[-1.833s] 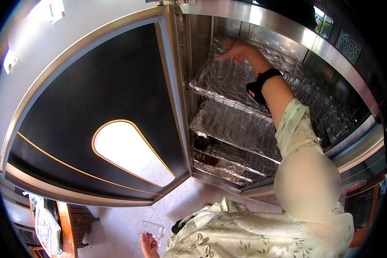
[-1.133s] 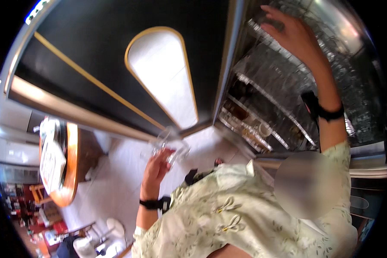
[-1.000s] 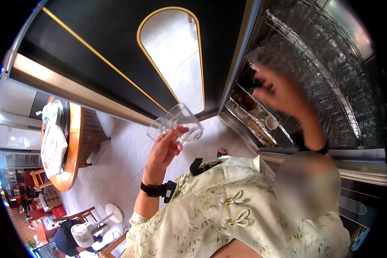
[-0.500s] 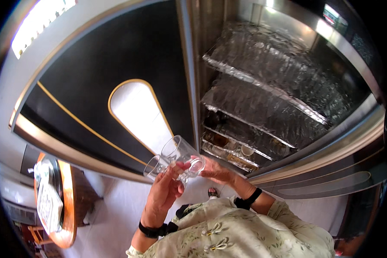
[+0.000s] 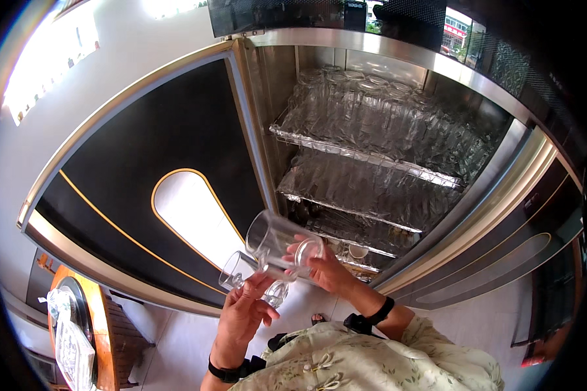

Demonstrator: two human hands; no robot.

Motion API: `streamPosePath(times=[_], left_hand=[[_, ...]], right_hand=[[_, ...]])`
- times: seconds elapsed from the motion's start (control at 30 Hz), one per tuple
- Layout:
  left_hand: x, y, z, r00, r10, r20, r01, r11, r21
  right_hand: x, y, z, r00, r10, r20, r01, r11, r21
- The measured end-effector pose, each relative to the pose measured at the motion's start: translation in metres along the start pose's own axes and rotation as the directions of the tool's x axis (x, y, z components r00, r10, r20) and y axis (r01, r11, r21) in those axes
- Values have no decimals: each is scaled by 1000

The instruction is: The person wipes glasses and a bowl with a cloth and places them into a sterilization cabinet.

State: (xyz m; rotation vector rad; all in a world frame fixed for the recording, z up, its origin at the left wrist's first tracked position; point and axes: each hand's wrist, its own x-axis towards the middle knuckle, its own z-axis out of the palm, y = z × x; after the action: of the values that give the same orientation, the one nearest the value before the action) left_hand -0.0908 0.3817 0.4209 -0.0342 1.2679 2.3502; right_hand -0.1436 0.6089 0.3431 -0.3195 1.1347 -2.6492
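While the left hand (image 5: 241, 314) is pinching a small clear drinking glass (image 5: 237, 266) with its fingers partly curled, the right hand (image 5: 331, 268) is closing around the base end of a larger clear tumbler (image 5: 272, 242). Both vessels are tilting close together before an open metal cabinet (image 5: 365, 53), where glasses (image 5: 375, 83) are standing on the top foil-covered shelf (image 5: 365, 154), beside a black door (image 5: 166, 124).

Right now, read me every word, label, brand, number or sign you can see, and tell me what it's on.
No text can be read.
Larger glass and smaller glass: no lettering I can make out.
Open left cabinet door: gold lines, no lettering visible.
Red patch on the building outside: too small to read.
White bundle: too unclear to tell.
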Motion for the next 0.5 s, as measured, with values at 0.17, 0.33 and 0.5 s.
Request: streamPosePath(times=[0.17, 0.33, 0.5], left_hand=[[3, -19, -37, 999, 37, 17, -36, 997, -70], [-15, -41, -92, 983, 123, -139, -132, 990, -55], [-36, -57, -126, 942, 177, -286, -201, 978, -58]], right_hand=[[8, -94, 3, 974, -222, -33, 223, 974, 39], [32, -200, 33, 884, -436, -165, 312, 816, -486], [88, -260, 23, 802, -499, -327, 145, 694, -705]])
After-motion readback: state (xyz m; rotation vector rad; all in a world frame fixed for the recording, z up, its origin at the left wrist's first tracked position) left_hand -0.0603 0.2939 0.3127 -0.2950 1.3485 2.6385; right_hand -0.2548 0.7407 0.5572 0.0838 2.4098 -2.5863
